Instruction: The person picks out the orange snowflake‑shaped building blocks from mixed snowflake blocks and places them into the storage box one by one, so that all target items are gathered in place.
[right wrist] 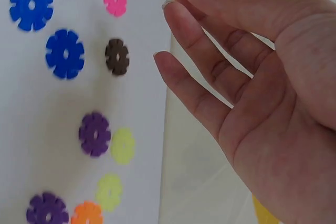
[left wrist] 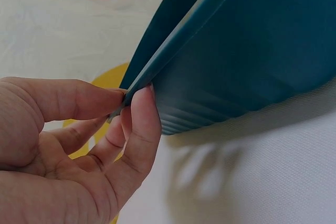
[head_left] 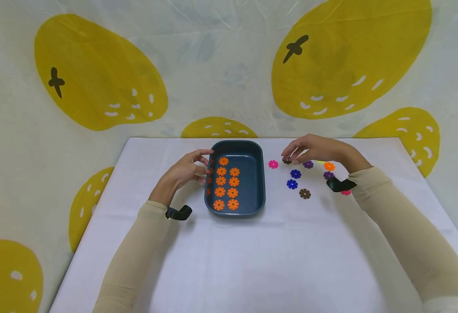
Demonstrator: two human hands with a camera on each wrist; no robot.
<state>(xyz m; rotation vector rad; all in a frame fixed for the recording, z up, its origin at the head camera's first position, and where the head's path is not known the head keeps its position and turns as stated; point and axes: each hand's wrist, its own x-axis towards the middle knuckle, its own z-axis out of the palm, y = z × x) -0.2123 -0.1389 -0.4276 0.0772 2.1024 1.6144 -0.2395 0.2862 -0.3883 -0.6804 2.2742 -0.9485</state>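
A dark blue tray [head_left: 248,212] stands on the table with several orange notched discs [head_left: 221,181] laid in two columns inside. My left hand [head_left: 187,169] is at its left wall. Thumb and fingers pinch the tray's rim [left wrist: 178,38] in the left wrist view. To the right of the tray, my right hand [head_left: 311,148] is over a brown disc [head_left: 287,161], fingers loosely bent. The right wrist view shows that brown disc [right wrist: 117,57] lying on the cloth, apart from the fingers. Nothing shows in the right palm.
Around the right hand lie a pink disc [head_left: 273,164], blue discs [head_left: 292,184], purple discs [head_left: 308,164], another brown disc [head_left: 305,194] and an orange disc [head_left: 329,166]. Two pale yellow discs [right wrist: 108,192] lie near the table's far edge. A patterned curtain [head_left: 221,65] hangs behind the table.
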